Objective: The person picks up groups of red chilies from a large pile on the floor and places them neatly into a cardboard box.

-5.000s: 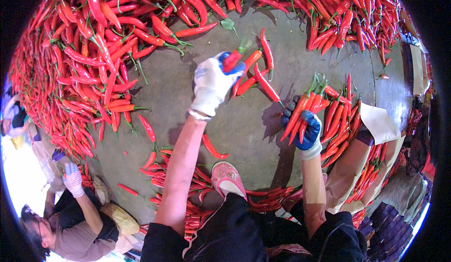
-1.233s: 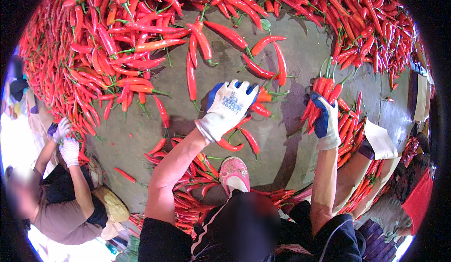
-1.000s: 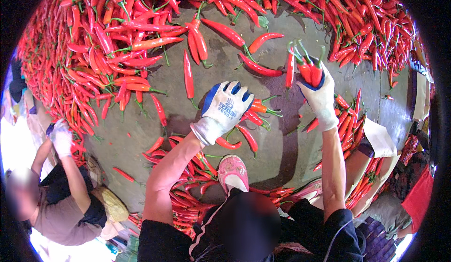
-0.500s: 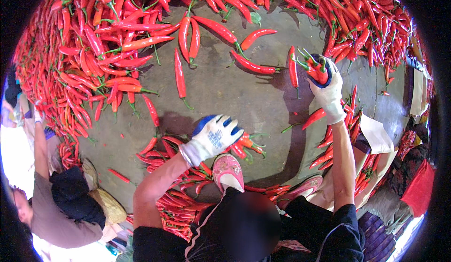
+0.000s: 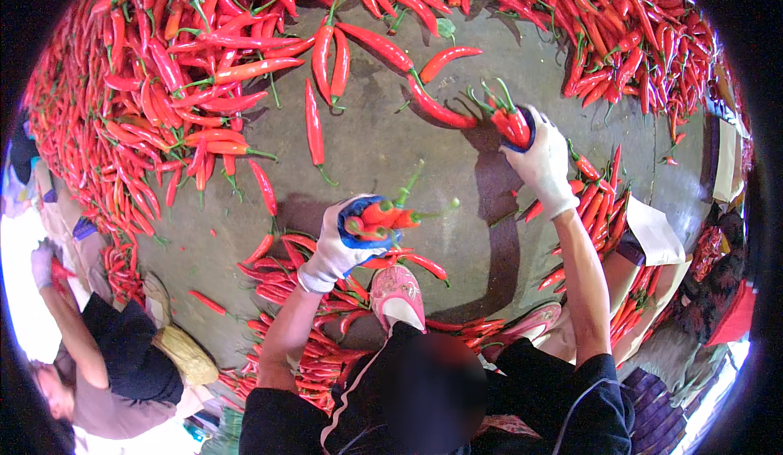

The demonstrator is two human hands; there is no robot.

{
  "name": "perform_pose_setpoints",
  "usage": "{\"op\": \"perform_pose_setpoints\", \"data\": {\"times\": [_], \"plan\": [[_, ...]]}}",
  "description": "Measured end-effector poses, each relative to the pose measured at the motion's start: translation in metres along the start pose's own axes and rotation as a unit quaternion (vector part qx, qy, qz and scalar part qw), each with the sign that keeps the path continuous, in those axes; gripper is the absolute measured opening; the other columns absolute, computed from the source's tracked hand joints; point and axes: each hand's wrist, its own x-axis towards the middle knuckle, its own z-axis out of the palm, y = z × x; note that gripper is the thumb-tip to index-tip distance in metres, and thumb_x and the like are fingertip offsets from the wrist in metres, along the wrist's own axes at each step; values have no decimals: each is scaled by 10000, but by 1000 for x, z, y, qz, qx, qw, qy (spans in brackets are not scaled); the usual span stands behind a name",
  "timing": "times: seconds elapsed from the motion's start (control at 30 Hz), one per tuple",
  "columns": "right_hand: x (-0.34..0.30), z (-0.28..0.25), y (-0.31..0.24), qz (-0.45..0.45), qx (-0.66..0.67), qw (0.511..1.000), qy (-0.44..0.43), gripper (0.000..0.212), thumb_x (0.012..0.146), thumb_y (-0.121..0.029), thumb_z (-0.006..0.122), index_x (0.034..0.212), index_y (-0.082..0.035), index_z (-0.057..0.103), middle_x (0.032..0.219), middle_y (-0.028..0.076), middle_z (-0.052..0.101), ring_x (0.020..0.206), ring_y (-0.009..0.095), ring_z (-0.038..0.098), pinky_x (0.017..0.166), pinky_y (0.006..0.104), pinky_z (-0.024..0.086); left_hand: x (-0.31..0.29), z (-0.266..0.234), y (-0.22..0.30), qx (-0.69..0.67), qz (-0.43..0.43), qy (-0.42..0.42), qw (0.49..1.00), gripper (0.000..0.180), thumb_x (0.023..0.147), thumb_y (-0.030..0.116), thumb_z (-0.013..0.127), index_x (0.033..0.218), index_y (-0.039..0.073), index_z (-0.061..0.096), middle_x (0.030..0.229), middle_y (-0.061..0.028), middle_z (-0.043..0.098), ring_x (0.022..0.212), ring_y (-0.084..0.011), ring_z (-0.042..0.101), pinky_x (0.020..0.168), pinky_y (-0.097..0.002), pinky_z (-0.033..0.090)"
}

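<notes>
My left hand (image 5: 341, 247), in a white glove with a blue palm, is closed around a bunch of red chillies (image 5: 379, 219). Their green stems stick out to the right, slightly blurred. Just beneath it lie loose chillies (image 5: 424, 265) close to my pink shoe (image 5: 397, 293). In a matching glove, my right hand (image 5: 545, 165) grips another bunch of red chillies (image 5: 514, 126), stems pointing up and left. The tip of a single chilli (image 5: 441, 109) on the floor lies just left of that bunch. Both gloves hide the lower ends of the held chillies.
A large chilli heap (image 5: 196, 72) fills the far left, another heap (image 5: 628, 31) the far right. Smaller piles lie by my feet and beside a pale cardboard flap (image 5: 655, 233). At the left edge, a co-worker (image 5: 114, 382) sits on the floor (image 5: 408, 170) beside the heap.
My left hand has turned over, so its bunch shows. My right hand has moved left and nearer; the chilli lying beside it no longer shows there. The co-worker's arm has drawn back.
</notes>
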Motion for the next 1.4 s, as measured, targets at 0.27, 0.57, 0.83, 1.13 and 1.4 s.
{"op": "perform_pose_setpoints", "data": {"times": [0.27, 0.57, 0.83, 1.13, 1.4], "plan": [[-43, -20, -2, 212, 391, 870, -212, 383, 713, -84, 754, 1052, 17, 607, 873, 15, 634, 777, 86, 577, 729, 260, 488, -1, 7, 13, -425, -203, -16, 882, 536, 757, 0, 709, 1256, 17, 511, 1109, -122, 621, 1012, -284, 628, 911, -432, 503], [5, 14, -32, -202, -53, 978, 6, 534, 628, -204, 740, 1131, -103, 590, 1000, 168, 633, 965, 371, 596, 870, 447, 464, 9, 14, 7, -453, -171, 24, 875, 499, 789, 50, 660, 1250, 82, 470, 1113, -85, 569, 1030, -286, 583, 883, -453, 482], [-28, 9, -57, -183, -5, 965, -190, 478, 661, -270, 709, 1097, -108, 599, 1061, 137, 618, 1019, 337, 574, 912, 450, 439, -23, -18, -2, -520, -125, 112, 838, 487, 802, 21, 637, 1260, 82, 481, 1119, -89, 573, 1027, -272, 583, 883, -439, 481], [13, 31, -86, -343, -225, 905, -109, 507, 725, -196, 645, 1212, -104, 542, 1210, 117, 551, 1130, 311, 513, 958, 445, 414, -19, -12, 2, -506, -101, 210, 831, 434, 808, 86, 658, 1217, 88, 514, 1096, -74, 590, 1027, -262, 585, 892, -431, 477], [19, 34, -118, -232, -251, 918, -202, 698, 645, -235, 745, 1284, -95, 501, 1192, 149, 549, 1106, 309, 533, 935, 436, 431, -14, -18, 0, -454, -64, 241, 855, 419, 858, 94, 631, 1257, 121, 507, 1144, -77, 603, 1020, -265, 599, 893, -454, 487]]}}
